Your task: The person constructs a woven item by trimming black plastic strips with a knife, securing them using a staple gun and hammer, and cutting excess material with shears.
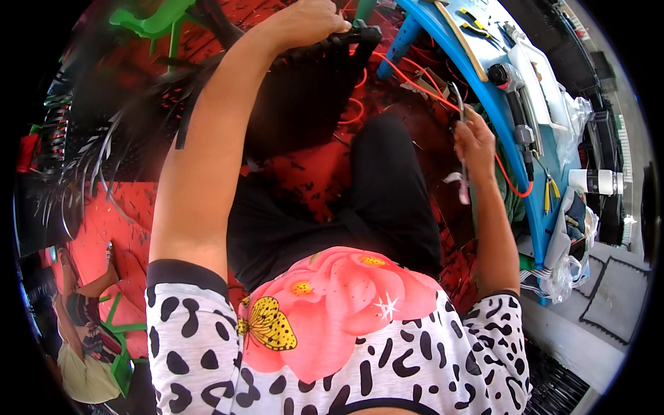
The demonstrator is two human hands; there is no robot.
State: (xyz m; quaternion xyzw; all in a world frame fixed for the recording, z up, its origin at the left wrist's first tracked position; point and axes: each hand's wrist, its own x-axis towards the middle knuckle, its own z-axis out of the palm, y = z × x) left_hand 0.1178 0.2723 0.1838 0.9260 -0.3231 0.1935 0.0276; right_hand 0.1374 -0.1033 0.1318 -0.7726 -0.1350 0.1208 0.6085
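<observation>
My left hand reaches far forward, its fingers closed over the top edge of a black woven panel. The panel stands in front of my knees, with its corner beside the fingers. Long black strips fan out to the left of it, partly blurred. On the right, my right hand is wrapped round a slim metal hand tool with a curved tip pointing up. A pinkish handle end sticks out below the fist. Its exact kind cannot be made out.
A blue table at the right bears a hammer, a pneumatic tool, yellow-handled pliers, a white tray and a white bottle. A red hose crosses the scrap-strewn red floor. Another person sits at the left.
</observation>
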